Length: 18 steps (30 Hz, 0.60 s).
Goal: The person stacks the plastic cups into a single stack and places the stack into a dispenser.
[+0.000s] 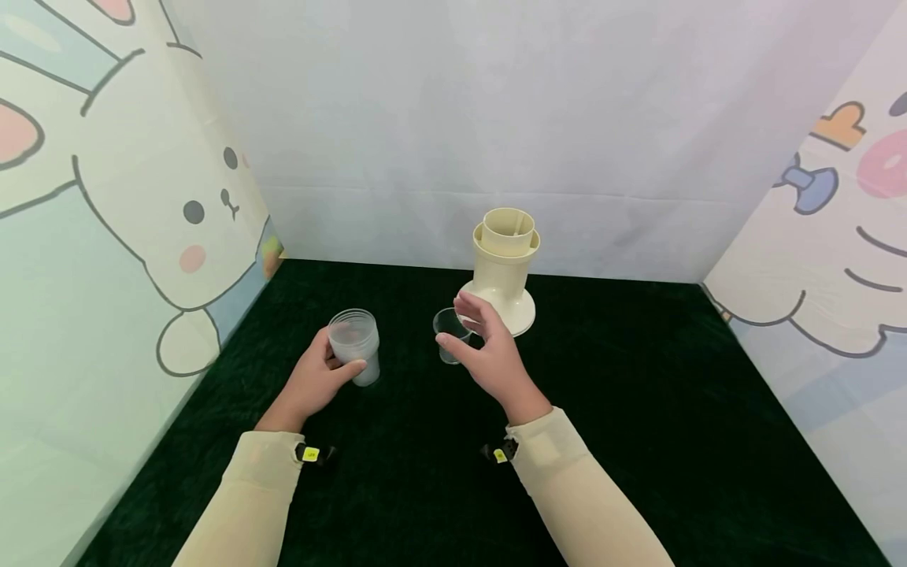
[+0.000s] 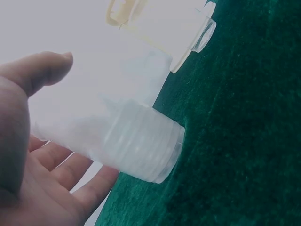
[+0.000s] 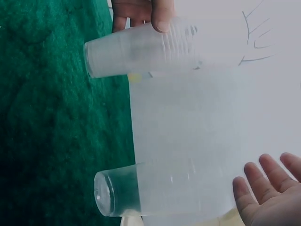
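My left hand (image 1: pixel 312 384) holds a stack of clear plastic cups (image 1: pixel 356 346), thumb on the near side and fingers round the far side. The stack (image 2: pixel 146 141) stands upright, its base down by the green cloth. A single clear plastic cup (image 1: pixel 448 324) stands to its right, near the foot of a cream-coloured cylindrical holder (image 1: pixel 500 272). My right hand (image 1: pixel 494 358) is beside and partly in front of this cup, thumb and fingers spread. In the right wrist view, its fingers (image 3: pixel 268 183) are apart from the cup (image 3: pixel 124 193).
Dark green cloth (image 1: pixel 623 425) covers the table. The cream holder has a ringed top and a wide round foot, near the table's back edge. A pale curtain (image 1: pixel 397 118) hangs behind, and cartoon-printed panels (image 1: pixel 163 228) flank both sides.
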Available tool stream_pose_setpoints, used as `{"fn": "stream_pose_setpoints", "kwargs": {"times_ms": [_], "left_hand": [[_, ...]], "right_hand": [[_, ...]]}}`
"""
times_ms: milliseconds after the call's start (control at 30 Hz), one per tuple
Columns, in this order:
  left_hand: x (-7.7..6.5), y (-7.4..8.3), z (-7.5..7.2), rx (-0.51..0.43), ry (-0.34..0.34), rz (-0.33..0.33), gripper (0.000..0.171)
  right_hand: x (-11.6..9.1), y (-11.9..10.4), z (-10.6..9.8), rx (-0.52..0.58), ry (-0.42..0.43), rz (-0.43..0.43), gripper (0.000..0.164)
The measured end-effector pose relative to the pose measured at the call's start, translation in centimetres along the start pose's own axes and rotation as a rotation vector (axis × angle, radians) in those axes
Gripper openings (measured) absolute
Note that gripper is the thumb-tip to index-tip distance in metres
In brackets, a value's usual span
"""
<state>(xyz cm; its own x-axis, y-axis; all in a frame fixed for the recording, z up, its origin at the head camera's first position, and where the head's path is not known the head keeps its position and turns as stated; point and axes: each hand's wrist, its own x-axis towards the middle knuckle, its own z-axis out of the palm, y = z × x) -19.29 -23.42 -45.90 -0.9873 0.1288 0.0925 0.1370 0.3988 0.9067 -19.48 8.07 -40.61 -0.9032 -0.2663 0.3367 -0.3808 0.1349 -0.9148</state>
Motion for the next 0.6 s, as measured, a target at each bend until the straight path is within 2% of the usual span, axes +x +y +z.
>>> {"fn": "stream_pose_setpoints", "kwargs": {"times_ms": [300, 600], "left_hand": [[0.1, -0.2, 0.0, 0.003, -0.007, -0.009, 0.082], [0.3, -0.1, 0.1, -0.003, -0.005, -0.017, 0.082]], "right_hand": [[0.4, 0.6, -0.3, 0.016, 0.048, 0.027, 0.073], [0.8, 2.2, -0.6, 0.015, 0.07, 0.067, 0.07]]}}
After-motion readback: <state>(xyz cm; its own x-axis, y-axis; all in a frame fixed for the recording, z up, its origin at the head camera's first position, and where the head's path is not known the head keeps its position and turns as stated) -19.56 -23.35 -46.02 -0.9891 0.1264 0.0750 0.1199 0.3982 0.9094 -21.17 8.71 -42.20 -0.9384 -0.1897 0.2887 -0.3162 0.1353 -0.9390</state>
